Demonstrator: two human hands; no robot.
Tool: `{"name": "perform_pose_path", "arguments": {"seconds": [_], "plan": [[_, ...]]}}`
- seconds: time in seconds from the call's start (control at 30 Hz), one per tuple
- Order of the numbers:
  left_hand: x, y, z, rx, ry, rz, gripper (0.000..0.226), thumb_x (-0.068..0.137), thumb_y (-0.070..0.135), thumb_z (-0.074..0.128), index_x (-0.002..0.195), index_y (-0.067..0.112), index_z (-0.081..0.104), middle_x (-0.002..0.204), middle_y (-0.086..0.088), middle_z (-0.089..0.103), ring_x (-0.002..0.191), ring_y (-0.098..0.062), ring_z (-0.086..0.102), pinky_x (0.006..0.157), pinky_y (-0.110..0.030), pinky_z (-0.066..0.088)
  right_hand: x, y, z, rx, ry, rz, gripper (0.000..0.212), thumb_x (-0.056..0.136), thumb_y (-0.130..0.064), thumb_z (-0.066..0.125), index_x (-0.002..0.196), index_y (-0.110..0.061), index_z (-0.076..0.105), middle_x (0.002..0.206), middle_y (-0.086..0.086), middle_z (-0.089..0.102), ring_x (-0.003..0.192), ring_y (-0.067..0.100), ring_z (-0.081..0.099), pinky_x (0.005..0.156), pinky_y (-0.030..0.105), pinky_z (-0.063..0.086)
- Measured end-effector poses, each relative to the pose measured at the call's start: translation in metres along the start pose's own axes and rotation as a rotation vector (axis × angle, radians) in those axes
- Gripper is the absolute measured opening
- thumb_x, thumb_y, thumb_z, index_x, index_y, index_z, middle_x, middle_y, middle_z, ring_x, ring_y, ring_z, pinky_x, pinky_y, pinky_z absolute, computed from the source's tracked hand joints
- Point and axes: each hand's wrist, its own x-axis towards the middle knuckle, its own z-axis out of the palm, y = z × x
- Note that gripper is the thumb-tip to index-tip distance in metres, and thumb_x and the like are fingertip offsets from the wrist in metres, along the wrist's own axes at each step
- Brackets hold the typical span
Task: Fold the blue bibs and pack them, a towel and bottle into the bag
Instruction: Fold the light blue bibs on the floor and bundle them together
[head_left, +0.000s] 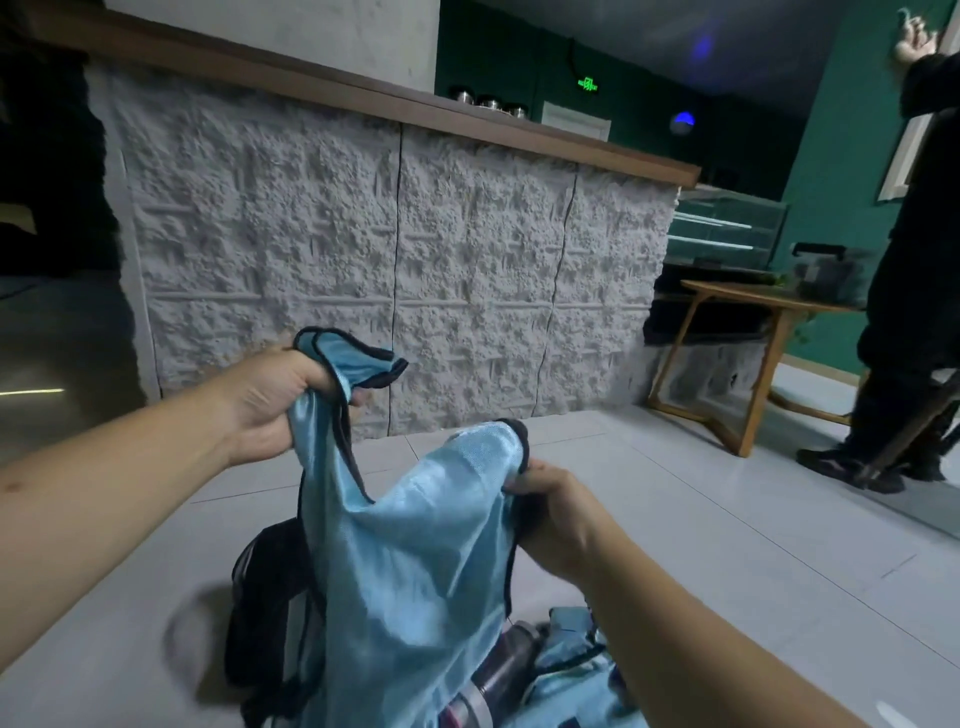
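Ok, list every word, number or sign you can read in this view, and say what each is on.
Green lit sign on the dark green back wall: glowing, but its characters are too small and blurred to read.
Blue bib held up by both hands: no print visible.
Bottle on the floor: no label legible.
Nothing else carries readable text.

The pale grey tiled floor (727, 545) carries everything. At six o'clock a dark mesh bag (265, 613) lies on it; at five o'clock a dark metallic bottle (501, 670) lies beside crumpled light-blue cloth (571, 675). A wooden side table (748, 332) stands at three o'clock.
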Motion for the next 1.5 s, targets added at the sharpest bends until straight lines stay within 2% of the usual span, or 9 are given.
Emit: {"name": "perform_pose_path", "arguments": {"seconds": [0.23, 0.47, 0.7, 0.87, 0.93, 1.07, 1.13, 1.27, 1.5], "plan": [[-0.005, -0.008, -0.005, 0.135, -0.034, -0.141, 0.033, 0.098, -0.007, 0.041, 0.115, -0.003, 0.07, 0.103, -0.027, 0.074, 0.085, -0.031, 0.073, 0.083, -0.045, 0.062, -0.009, -0.042, -0.003, -0.191, -0.017, 0.013, 0.051, 0.074, 0.009, 0.033, 0.113, 0.004, 0.066, 0.097, 0.021, 0.065, 0.086, 0.035, 0.062, 0.073, 0.038, 0.053], [-0.007, -0.01, -0.011, 0.095, -0.059, -0.126, 0.028, 0.098, 0.002, 0.046, 0.106, -0.002, 0.072, 0.085, -0.02, 0.074, 0.067, -0.028, 0.073, 0.066, -0.038, 0.063, -0.006, -0.054, 0.0, -0.285, 0.142, 0.058, 0.048, 0.05, -0.007, 0.053, 0.097, -0.001, 0.056, 0.091, 0.017, 0.057, 0.078, 0.032, 0.056, 0.069, 0.037, 0.047], [-0.003, -0.012, -0.016, 0.0, -0.125, -0.016, 0.041, 0.068, -0.004, 0.061, 0.108, -0.004, 0.072, 0.092, -0.02, 0.073, 0.075, -0.028, 0.074, 0.065, -0.037, 0.064, -0.011, -0.069, 0.01, -0.42, 0.113, -0.001, 0.065, 0.088, -0.06, 0.066, 0.105, 0.002, 0.07, 0.102, 0.016, 0.067, 0.098, 0.03, 0.063, 0.095, 0.046, 0.045], [0.006, -0.014, -0.026, -0.126, -0.183, 0.055, 0.049, 0.056, 0.024, 0.092, 0.099, 0.003, 0.079, 0.094, -0.017, 0.073, 0.082, -0.028, 0.071, 0.079, -0.039, 0.064, -0.009, -0.071, 0.019, -0.395, 0.26, -0.255, 0.011, 0.094, -0.015, 0.072, 0.089, -0.005, 0.075, 0.089, 0.009, 0.071, 0.086, 0.021, 0.068, 0.083, 0.037, 0.052], [0.008, -0.015, -0.022, -0.122, -0.118, 0.108, 0.037, 0.074, 0.03, 0.084, 0.099, 0.003, 0.079, 0.094, -0.016, 0.073, 0.08, -0.026, 0.07, 0.078, -0.037, 0.063, -0.009, -0.074, 0.021, -0.35, 0.255, -0.266, 0.011, 0.095, -0.012, 0.07, 0.087, -0.008, 0.075, 0.087, 0.008, 0.07, 0.086, 0.023, 0.066, 0.083, 0.038, 0.051], [0.014, -0.015, -0.015, -0.101, 0.061, 0.201, 0.013, 0.083, 0.0, 0.073, 0.092, 0.007, 0.067, 0.09, -0.017, 0.071, 0.068, -0.022, 0.072, 0.063, -0.032, 0.063, -0.008, -0.083, 0.025, -0.223, 0.251, -0.255, 0.014, 0.1, -0.008, 0.061, 0.101, -0.005, 0.074, 0.095, 0.014, 0.068, 0.092, 0.03, 0.062, 0.089, 0.044, 0.051], [0.016, -0.013, -0.015, -0.115, 0.111, 0.223, 0.024, 0.086, -0.01, 0.067, 0.094, 0.012, 0.063, 0.092, -0.013, 0.072, 0.068, -0.022, 0.073, 0.059, -0.034, 0.062, -0.008, -0.089, 0.021, -0.15, 0.269, -0.295, 0.019, 0.102, -0.003, 0.052, 0.108, -0.005, 0.07, 0.1, 0.015, 0.067, 0.097, 0.031, 0.06, 0.093, 0.046, 0.049], [0.018, -0.01, -0.023, -0.139, 0.142, 0.257, 0.046, 0.088, -0.013, 0.063, 0.126, 0.014, 0.064, 0.112, -0.012, 0.076, 0.087, -0.03, 0.075, 0.066, -0.04, 0.064, -0.01, -0.104, 0.007, -0.041, 0.294, -0.346, 0.021, 0.105, -0.005, 0.046, 0.113, -0.01, 0.065, 0.111, 0.016, 0.064, 0.1, 0.033, 0.059, 0.092, 0.049, 0.047], [0.018, -0.01, -0.031, -0.069, 0.15, 0.204, 0.022, 0.094, -0.004, 0.061, 0.107, 0.01, 0.071, 0.097, -0.019, 0.075, 0.075, -0.03, 0.074, 0.082, -0.052, 0.059, -0.019, -0.118, -0.002, -0.082, 0.425, -0.357, 0.019, 0.098, 0.003, 0.055, 0.104, -0.004, 0.072, 0.096, 0.016, 0.077, 0.075, 0.024, 0.074, 0.076, 0.037, 0.061]]}}
